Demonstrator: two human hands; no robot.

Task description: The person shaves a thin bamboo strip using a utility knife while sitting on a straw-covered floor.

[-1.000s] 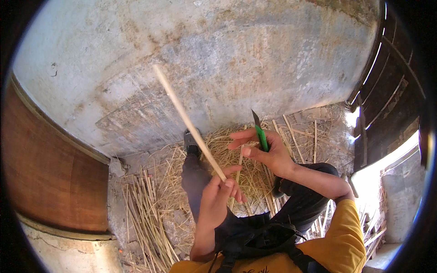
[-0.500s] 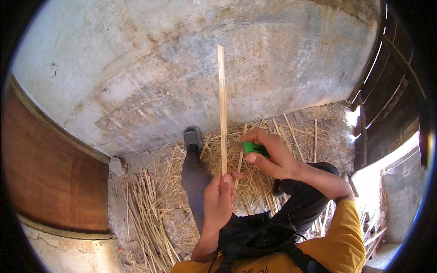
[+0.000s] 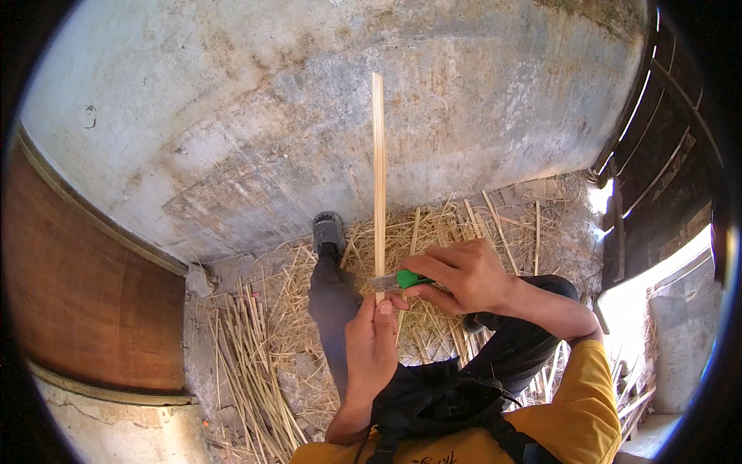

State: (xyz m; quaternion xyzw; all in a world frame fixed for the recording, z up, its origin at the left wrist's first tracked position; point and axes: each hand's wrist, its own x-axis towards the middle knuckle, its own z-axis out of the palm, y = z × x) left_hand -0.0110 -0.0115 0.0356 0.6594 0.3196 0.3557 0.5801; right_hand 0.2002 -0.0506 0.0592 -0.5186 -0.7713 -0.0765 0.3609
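A long, pale bamboo strip (image 3: 379, 170) stands out lengthwise from my left hand (image 3: 372, 340), which is closed round its near end with the thumb on top. My right hand (image 3: 468, 274) is closed round the green handle of a knife (image 3: 412, 279). The knife's short, wide grey blade lies across the strip, just beyond my left fingertips, and touches it or nearly so. The right fingers hide part of the handle. The strip's far end is in the air in front of the wall.
A bundle of thin strips (image 3: 255, 371) lies on the floor at the left. Shavings (image 3: 433, 332) cover the ground between my legs. A stained wall (image 3: 270, 147) rises in front, a brown panel (image 3: 100, 286) stands left, and dark boards (image 3: 657, 155) stand right.
My right hand has come down and toward me with the knife, so the blade is now across the strip near my left hand. The left hand has barely moved.
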